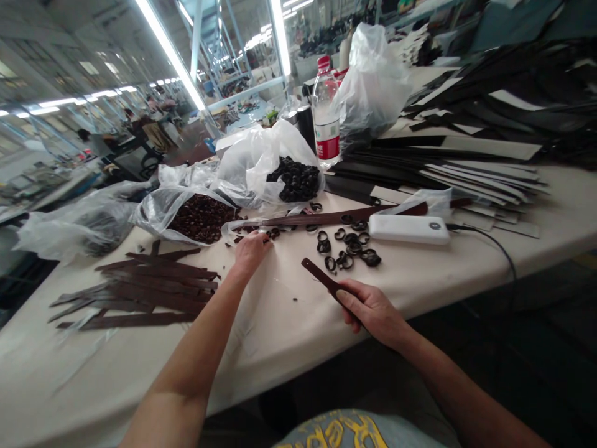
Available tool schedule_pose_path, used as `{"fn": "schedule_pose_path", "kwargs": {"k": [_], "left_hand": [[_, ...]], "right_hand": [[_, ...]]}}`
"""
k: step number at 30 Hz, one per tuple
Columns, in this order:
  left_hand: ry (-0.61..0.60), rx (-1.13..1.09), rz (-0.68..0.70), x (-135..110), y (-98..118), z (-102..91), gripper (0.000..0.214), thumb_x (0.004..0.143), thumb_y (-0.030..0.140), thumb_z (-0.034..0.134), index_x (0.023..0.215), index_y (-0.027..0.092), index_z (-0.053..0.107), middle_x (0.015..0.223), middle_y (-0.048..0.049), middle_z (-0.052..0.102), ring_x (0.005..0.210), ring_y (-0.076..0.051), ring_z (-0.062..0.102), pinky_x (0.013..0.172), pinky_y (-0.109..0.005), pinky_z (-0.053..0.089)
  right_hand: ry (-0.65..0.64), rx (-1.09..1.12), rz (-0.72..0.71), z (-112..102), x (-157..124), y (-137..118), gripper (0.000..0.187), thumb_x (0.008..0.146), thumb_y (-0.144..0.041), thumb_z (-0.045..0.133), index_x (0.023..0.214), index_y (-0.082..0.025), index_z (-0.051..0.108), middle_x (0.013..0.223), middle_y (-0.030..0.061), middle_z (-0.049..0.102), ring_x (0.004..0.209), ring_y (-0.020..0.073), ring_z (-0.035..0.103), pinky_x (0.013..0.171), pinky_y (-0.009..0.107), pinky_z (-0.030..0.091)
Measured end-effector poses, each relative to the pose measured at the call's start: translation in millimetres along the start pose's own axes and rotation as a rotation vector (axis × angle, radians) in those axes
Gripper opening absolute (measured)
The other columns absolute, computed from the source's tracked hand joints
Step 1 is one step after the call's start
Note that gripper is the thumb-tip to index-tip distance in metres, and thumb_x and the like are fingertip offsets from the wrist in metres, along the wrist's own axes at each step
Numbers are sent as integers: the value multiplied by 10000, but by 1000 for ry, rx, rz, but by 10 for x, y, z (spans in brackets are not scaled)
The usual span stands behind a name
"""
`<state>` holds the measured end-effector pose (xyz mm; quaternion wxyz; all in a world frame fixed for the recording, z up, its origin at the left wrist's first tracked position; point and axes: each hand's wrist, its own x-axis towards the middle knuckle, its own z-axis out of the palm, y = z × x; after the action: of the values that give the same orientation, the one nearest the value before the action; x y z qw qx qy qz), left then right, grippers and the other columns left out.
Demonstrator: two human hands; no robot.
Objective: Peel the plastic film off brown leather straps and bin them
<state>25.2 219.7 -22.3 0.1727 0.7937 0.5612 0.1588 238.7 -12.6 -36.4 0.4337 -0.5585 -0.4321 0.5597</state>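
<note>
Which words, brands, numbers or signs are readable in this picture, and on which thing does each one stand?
"Rep", apparently: yellow letters on the shirt; the rest is distorted or cut off.
Bottle: red and white label, print too small and blurred to read.
Power bank: small dark round mark, unreadable.
No number can be read.

Power bank (409,230): white. Rings (353,248) left of it: blackish. Held strip (321,276), left and nearer: dark brown. Bottle label (327,146) behind: white, red. Table (280,330) beneath: cream.
</note>
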Motion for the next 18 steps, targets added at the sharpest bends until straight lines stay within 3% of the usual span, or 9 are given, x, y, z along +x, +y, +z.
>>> {"fn": "schedule_pose_path", "kwargs": {"k": [5, 9, 14, 18], "left_hand": [[-12, -316, -53, -177, 45, -25, 107, 758, 253, 697, 822, 168, 712, 874, -77, 717, 881, -237, 675, 817, -340, 499], [-35, -662, -112, -706, 99, -76, 293, 820, 369, 629, 1011, 153, 683, 941, -82, 739, 870, -197, 717, 792, -318, 561], [-13, -1493, -429, -1458, 188, -83, 354, 620, 234, 851, 945, 192, 718, 954, -34, 746, 898, -151, 721, 845, -249, 567], [69, -1636, -528, -1811, 211, -88, 361, 570, 222, 906, 889, 203, 736, 897, -12, 751, 839, -130, 727, 772, -195, 585]], "right_hand": [[-13, -2, -20, -2, -7, 4, 413, 907, -553, 533, 1031, -171, 625, 560, -56, 560, 420, 99, 509, 415, 206, 401], [-59, -10, -63, -28, 0, -22, 319, 907, -487, 558, 882, -172, 603, 661, -21, 619, 489, 98, 553, 479, 210, 431], [-131, -2, -74, 64, -29, -80, 271, 921, -442, 554, 930, -177, 607, 687, -15, 628, 530, 110, 569, 511, 217, 463], [-129, -85, -68, 239, -124, -180, 284, 941, -448, 520, 854, -193, 608, 571, -41, 561, 459, 109, 528, 440, 208, 427]]}}
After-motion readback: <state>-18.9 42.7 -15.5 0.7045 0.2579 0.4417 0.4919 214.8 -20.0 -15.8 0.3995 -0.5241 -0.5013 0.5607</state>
